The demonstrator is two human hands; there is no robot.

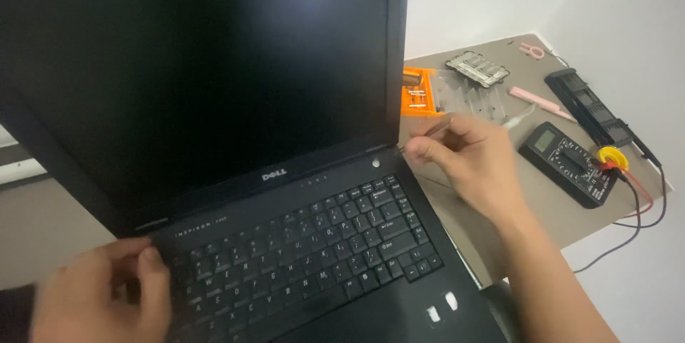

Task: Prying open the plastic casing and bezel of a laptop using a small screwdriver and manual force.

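Black laptop (285, 193) is sitting open on the tabletop (499, 72), dark screen filling most of the view, top and left edges cut off by the frame. Right hand (467, 157) is hovering at the laptop's right hinge corner, grip pinching a thin metal tool (428, 131); the tool is blurred, tip touching or just off the hinge, cannot tell which. Left hand (107, 293) is resting at the keyboard's lower left, fingers curled on the edge, grip state unclear, partly cut off at the bottom. Behind the screen edge an orange bit case (419, 93) is half hidden. Farther right a multimeter (567, 163) with red and black leads, a pink tool (541, 102), a black tray (589, 106).
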